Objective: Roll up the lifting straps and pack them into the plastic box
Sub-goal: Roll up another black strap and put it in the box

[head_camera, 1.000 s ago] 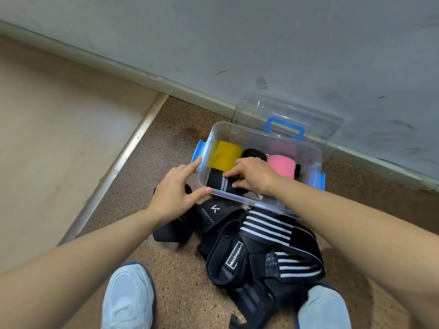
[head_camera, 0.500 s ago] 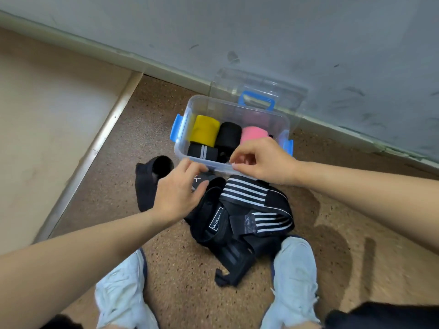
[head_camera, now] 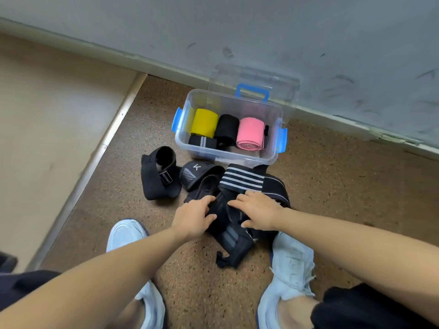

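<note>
Head view, looking down at the floor. I am working on the tangle of unrolled straps [head_camera: 240, 184], which is lying just on my side of the plastic box [head_camera: 237, 160], with its far edge at or almost at the box's near wall. My left grip [head_camera: 192, 217] is closing on a black fold at the end of the tangle farthest from the box, thumb and fingers curling round it. My right grip [head_camera: 257, 212] is resting on the same tangle, fingers fairly straight over the fabric; I cannot tell whether its thumb is pinching anything.

The white-striped band in the tangle is running parallel to the box's near wall, between my grips and the box, and my right grip is sitting nearer to it. Inside the box, a yellow roll [head_camera: 204, 123], a black roll [head_camera: 226, 129] and a pink roll [head_camera: 250, 132] are lying side by side, and a small striped roll [head_camera: 202, 141] is lying against the near wall.

The straps are overlapping, so I judge the coming move to be drawing one strap free toward me, away from the box, before rolling it along its length. A loose black wrap [head_camera: 158, 179] is lying off the box's near left corner.
</note>
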